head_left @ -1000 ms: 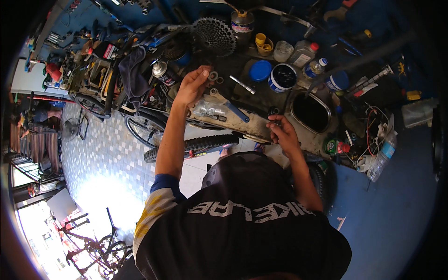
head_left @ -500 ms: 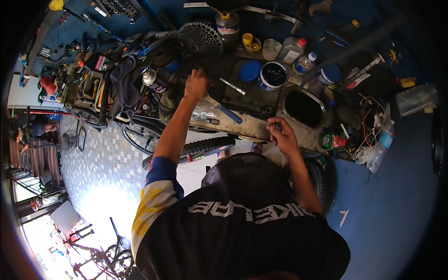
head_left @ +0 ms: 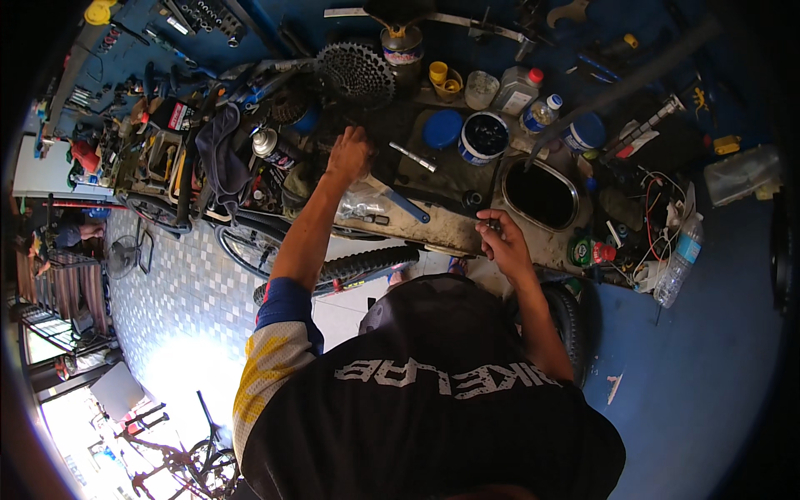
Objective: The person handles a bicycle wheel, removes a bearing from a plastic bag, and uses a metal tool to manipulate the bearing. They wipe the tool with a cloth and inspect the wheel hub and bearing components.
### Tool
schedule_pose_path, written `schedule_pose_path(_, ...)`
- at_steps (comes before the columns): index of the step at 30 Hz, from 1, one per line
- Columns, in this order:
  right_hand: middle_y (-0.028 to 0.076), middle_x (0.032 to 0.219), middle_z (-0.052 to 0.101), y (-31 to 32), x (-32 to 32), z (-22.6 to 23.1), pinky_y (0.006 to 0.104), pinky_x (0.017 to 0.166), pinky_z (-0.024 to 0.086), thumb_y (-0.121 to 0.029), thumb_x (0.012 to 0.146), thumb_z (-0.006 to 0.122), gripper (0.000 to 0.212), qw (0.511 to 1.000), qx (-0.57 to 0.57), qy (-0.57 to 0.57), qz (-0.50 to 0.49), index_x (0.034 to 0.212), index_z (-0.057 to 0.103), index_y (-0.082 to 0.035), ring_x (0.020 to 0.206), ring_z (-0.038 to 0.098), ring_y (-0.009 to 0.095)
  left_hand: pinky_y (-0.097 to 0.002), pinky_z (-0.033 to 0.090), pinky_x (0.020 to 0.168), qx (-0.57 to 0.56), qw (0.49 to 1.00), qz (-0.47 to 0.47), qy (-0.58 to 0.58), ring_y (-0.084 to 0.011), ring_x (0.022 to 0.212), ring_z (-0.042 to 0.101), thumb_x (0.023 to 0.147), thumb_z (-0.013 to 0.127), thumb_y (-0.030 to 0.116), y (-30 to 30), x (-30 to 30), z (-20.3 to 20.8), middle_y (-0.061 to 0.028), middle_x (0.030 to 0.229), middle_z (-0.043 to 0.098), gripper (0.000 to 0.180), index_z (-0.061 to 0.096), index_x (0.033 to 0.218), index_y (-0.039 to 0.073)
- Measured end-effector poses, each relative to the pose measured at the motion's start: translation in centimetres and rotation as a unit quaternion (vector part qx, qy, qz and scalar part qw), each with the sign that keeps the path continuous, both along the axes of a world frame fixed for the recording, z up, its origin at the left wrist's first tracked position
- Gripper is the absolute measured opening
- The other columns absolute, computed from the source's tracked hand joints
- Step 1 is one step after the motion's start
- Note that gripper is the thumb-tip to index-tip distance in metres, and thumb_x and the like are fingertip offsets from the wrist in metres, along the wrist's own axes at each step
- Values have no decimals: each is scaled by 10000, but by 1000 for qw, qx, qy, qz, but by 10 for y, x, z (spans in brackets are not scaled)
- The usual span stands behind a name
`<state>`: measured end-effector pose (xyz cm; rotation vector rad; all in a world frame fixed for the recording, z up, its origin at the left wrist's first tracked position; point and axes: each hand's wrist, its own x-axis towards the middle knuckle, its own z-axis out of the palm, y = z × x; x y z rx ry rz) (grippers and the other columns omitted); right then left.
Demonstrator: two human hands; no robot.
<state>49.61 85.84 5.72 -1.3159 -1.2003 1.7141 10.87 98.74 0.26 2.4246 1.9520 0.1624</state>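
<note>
My left hand (head_left: 349, 157) reaches over the dark workbench (head_left: 454, 185), fingers curled downward; what they hold, if anything, is hidden. Close to it lies a flat tool with a blue handle (head_left: 404, 202), beside a clear plastic bag (head_left: 358, 204). A silver metal shaft (head_left: 412, 157) rests to the right of that hand. My right hand (head_left: 504, 240) is at the bench's near edge, thumb and fingers pinched around a small dark thing too small to name. Beyond it stand an open tub of dark grease (head_left: 485, 137) and a blue lid (head_left: 442, 129).
An oval metal-rimmed basin (head_left: 542, 193) is right of the tub. Bottles (head_left: 518, 92) and a large cassette sprocket (head_left: 356, 75) stand along the back. A spray can (head_left: 271, 146) and a dark cloth (head_left: 222, 158) lie left. Below the bench is a bicycle tyre (head_left: 367, 264).
My left hand has shifted slightly nearer to me, its fingers still curled. My right hand stays almost where it was, still pinched.
</note>
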Motion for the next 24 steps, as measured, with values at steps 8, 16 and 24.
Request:
schedule_pose_path(8, 62, 1074, 655, -3, 7, 5, 217, 561, 413, -107, 1025, 605, 275, 1000, 4, -4, -28, 1298, 599, -73, 685, 537, 53, -439, 494, 981, -9, 999, -44, -8, -326, 1177, 540, 709, 792, 229, 12, -1, 19, -106, 1162, 590, 266, 775, 948, 112)
schedule_pose_path(16, 27, 1065, 653, -9, 12, 10, 211, 565, 412, -99, 1027, 604, 265, 999, -6, -10, -41, 1292, 605, -103, 686, 537, 45, -445, 498, 995, 44, 998, -14, 53, -333, 1211, 540, 752, 755, 202, 48, -8, 20, -120, 1219, 596, 246, 759, 966, 81)
schedule_pose_path(24, -6, 997, 664, -14, 8, 10, 220, 571, 419, -128, 1020, 633, 265, 999, 7, -7, -40, 1284, 614, -108, 699, 551, 44, -464, 494, 1046, 12, 1000, 6, 12, -350, 1229, 568, 819, 684, 102, 54, -22, 18, -103, 1188, 661, 222, 803, 996, 165)
